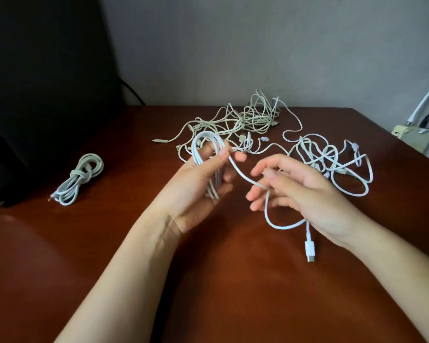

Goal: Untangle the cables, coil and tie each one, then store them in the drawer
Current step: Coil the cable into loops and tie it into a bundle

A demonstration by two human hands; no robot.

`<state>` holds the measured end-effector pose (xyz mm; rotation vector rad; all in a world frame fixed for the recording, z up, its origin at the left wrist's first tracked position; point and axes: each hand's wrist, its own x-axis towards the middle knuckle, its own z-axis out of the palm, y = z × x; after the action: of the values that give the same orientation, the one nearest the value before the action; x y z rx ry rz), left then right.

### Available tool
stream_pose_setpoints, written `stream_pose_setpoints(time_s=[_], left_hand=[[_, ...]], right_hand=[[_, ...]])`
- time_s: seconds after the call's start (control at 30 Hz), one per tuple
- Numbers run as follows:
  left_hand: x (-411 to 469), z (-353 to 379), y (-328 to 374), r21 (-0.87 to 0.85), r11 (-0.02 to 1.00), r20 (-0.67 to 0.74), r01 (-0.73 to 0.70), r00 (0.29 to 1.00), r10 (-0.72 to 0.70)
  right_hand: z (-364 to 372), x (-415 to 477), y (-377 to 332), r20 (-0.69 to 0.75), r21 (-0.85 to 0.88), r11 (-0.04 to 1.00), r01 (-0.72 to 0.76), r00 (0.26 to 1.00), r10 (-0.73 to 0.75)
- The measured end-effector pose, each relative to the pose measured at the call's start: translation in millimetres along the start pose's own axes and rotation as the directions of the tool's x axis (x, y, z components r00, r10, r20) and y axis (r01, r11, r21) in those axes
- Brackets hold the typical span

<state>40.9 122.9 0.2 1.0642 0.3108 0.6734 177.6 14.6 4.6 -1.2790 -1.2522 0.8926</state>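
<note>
**White cable** (244, 178): folded into long loops and held above the near centre of the table (208, 280).
**Left hand** (203, 186): fingers and thumb curled round the loops, gripping them upright.
**Right hand** (307, 191): fingers loosely curled, with the free strand running between them. The plug (309, 251) hangs below the palm.
**Tied coil** (78, 179): lies on the table at left, well apart from the hands.
**Tangle of cables** (248, 122): far centre, spreading right.
**Power strip** (412, 137): far right edge.
</note>
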Motion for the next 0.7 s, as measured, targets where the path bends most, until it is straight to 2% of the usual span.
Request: stream_pose_setpoints(time_s=[0.1,0.17,0.27,0.33,0.4,0.6,0.7], left_hand=[[1,-1,2,-0.040,0.999,-0.046,-0.020,0.999,0.018],[2,-2,2,-0.083,0.996,-0.065,-0.013,0.998,0.007],[1,0,2,-0.147,0.989,-0.074,0.028,0.996,-0.040],[1,2,1,-0.194,0.980,-0.074,0.043,0.996,-0.059],[2,4,0,-0.236,0.970,-0.075,0.055,0.994,-0.075],[5,5,-6,-0.338,0.936,-0.060,0.097,0.991,-0.124],[8,6,-8,-0.362,0.929,-0.134,0.075,0.982,-0.132]], right_hand=[[1,0,-1,-0.002,0.013,1.000,-0.026,1.000,0.026],[-3,2,2,-0.055,-0.028,0.999,-0.033,0.998,0.031],[-9,4,9,-0.152,-0.264,0.963,0.048,0.984,-0.091],[-10,3,13,-0.174,-0.512,0.848,0.137,0.950,-0.259],[-8,2,16,-0.122,-0.711,0.669,0.217,0.898,-0.422],[-1,0,18,0.067,-0.804,0.454,0.386,0.815,-0.575],[3,-1,21,0.119,-0.811,0.426,0.402,0.826,-0.551]])
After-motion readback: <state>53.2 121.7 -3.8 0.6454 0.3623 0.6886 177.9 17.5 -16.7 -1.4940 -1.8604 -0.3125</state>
